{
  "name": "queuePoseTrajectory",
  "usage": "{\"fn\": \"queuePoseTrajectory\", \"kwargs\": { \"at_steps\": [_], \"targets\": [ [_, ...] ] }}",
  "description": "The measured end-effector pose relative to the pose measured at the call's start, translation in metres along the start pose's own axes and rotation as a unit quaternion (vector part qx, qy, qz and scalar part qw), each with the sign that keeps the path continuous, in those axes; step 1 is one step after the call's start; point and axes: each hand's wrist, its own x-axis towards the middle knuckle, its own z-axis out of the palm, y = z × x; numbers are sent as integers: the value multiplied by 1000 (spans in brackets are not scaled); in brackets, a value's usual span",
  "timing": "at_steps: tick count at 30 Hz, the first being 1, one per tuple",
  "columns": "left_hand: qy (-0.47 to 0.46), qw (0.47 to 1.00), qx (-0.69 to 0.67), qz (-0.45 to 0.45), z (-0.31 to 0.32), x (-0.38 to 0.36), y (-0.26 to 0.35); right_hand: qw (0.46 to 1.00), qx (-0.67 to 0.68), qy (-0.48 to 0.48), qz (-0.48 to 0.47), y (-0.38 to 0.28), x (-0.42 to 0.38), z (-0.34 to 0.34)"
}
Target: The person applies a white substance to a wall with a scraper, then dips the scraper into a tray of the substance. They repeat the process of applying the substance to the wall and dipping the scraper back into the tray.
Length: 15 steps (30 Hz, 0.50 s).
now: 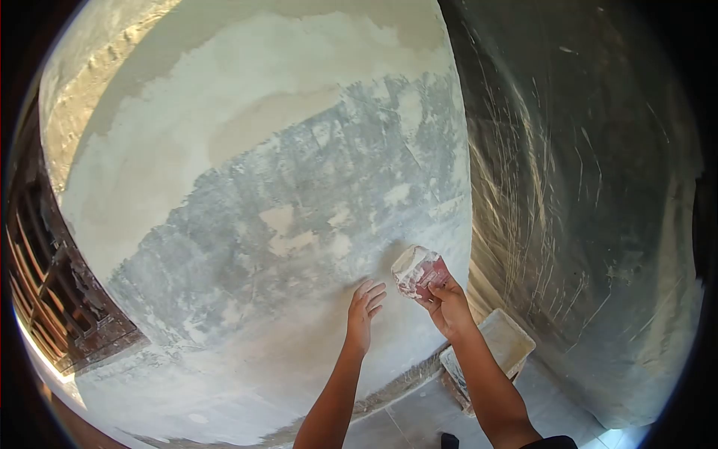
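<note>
My right hand [446, 307] grips a flat red piece smeared with white putty [419, 273], thumb on its face; whether it is a scraper I cannot tell. Behind it stands the wall [284, 202], with a rough grey patch in the middle and smoother pale coating above and below. Just left of the red piece, my left hand [363, 314] is raised close to the wall, fingers apart and holding nothing.
A putty-stained rectangular tray [508, 337] stands low at the right, partly behind my right forearm. Dark plastic sheeting [583, 187] hangs along the right side. A metal window grille [56, 292] is at the left. Grey floor tiles [419, 411] run along the wall's foot.
</note>
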Motion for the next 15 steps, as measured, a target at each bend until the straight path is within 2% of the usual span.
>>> {"fn": "queuePoseTrajectory", "kwargs": {
  "at_steps": [9, 15],
  "targets": [
    [41, 984, 70, 156, -47, -58, 179, 993, 56, -86, -60, -10, -35, 162],
    [76, 955, 123, 259, -75, -77, 266, 985, 28, -158, -59, -17, -46, 253]
  ]
}}
